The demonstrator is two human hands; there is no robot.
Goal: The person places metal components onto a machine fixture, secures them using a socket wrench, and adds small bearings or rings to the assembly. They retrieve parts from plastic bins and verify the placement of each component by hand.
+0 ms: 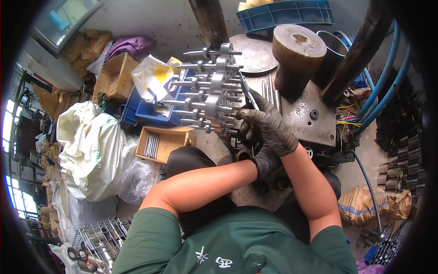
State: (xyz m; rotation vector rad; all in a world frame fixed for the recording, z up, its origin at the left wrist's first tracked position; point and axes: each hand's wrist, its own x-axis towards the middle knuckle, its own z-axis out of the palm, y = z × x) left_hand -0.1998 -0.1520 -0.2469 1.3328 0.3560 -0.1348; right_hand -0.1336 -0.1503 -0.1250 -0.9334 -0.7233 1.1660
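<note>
Both my hands wear dark grey work gloves, and my forearms come together in front of a rack of shiny metal shafts with round collars (213, 106). My right hand (273, 129) is closed around a long, flat, grey metal tool (247, 89), whose kind I cannot make out. The tool slants up beside the right-hand ends of the shafts. My left hand (266, 163) lies lower, partly behind my right wrist; its fingers are mostly hidden, so its grip does not show.
A worn steel machine table (315, 123) carries a heavy flanged cylinder (299, 43) and several loose rods. Blue hoses (388, 75) run along the right. On the left are a cardboard box of rods (159, 144), a blue bin (148, 112), white sacks (89, 146) and a wire basket (104, 239).
</note>
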